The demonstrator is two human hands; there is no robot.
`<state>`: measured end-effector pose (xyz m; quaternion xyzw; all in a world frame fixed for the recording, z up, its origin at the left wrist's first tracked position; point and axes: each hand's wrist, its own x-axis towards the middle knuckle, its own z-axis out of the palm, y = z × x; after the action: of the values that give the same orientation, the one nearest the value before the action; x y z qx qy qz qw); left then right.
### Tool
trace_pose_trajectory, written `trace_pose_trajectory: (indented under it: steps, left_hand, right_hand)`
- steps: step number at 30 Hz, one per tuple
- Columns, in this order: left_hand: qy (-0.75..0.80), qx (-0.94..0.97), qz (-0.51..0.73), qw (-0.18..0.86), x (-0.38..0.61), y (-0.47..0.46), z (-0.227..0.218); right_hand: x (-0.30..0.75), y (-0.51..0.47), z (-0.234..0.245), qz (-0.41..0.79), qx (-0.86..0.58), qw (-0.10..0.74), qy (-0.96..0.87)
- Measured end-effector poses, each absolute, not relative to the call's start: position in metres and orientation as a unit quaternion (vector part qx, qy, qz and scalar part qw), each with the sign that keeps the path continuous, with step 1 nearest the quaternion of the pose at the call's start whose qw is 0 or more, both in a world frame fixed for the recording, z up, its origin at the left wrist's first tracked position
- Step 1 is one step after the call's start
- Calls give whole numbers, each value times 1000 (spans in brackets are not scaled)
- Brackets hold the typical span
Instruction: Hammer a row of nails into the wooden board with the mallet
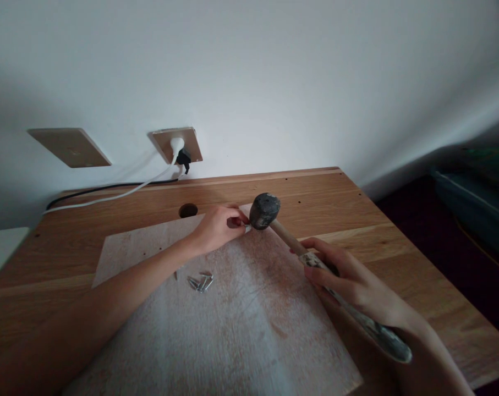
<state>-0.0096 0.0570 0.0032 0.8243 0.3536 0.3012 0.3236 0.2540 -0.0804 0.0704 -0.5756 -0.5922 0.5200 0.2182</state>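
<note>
My right hand [344, 272] is wrapped around the worn wooden handle of a black rubber mallet [264, 210]. The mallet head is just right of my left fingertips, near the far corner of a pale wooden board [241, 330]. My left hand [218, 228] rests at that corner, with thumb and fingers pinching a small silvery nail-like fastener [248, 227], mostly hidden by the fingers. Several loose silvery fasteners [201, 282] lie in a small pile on the board, below my left wrist. Another one [175, 275] lies apart, close to my forearm.
Beneath the board is a wooden desktop [381, 264] with a round cable hole [188, 210] behind my left hand. A wall socket [191, 140] holds a white plug and a black plug; their cables [121, 192] run left along the desk's back edge. A blank wall plate [70, 147] is further left.
</note>
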Motion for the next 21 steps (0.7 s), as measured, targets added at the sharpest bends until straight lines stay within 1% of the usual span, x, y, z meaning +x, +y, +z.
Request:
trace_pose_trajectory:
  steps: [10, 14, 21]
  left_hand:
    - [370, 832, 261, 322, -9, 55, 10]
    - [393, 835, 236, 304, -7, 55, 10]
    - [392, 832, 246, 304, -8, 55, 9]
  right_hand:
    - [255, -85, 66, 533, -579, 243, -567]
    - [255, -85, 69, 513, -579, 220, -594]
    - [257, -84, 68, 485, -582, 207, -619]
